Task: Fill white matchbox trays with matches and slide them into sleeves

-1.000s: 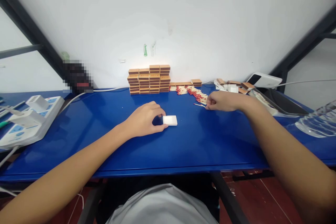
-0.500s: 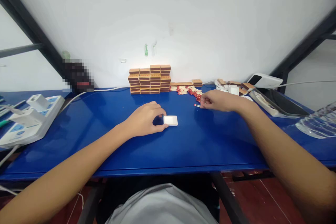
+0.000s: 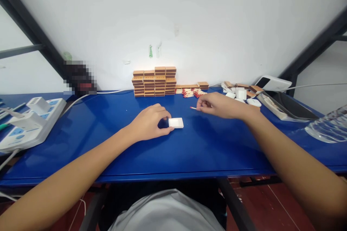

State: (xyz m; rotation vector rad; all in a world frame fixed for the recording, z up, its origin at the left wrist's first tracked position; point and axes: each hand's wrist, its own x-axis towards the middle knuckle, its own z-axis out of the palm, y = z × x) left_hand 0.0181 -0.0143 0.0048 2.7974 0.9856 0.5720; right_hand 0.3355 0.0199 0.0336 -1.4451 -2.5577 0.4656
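The pale, matte wall (image 3: 206,25) and the glossy blue surface (image 3: 189,155) look the same as half a second ago. The white power strip (image 3: 35,133), smooth plastic with blue socket faces, is unmoved at the left. The stack (image 3: 154,83) of cardboard matchboxes, tan on top with dark brown sides, stands unchanged against the wall in neat columns.

The hands are well apart from each other. The right hand (image 3: 214,104) has shifted left from the right end of the match heap, thumb and fingertips pinched together, and more of the white plastic adapters (image 3: 240,93) behind it now shows. The left hand (image 3: 151,123) keeps its place, thumb and fingers curved around the left end of the tray.

The heap (image 3: 188,93) of thin pale sticks with red heads lies just right of the stack. The tray (image 3: 176,123), white, rectangular and shallow, rests on the surface between the hands. Smallest is the match (image 3: 193,108) in the right hand's pinch, its red tip pointing left, now nearer the tray.
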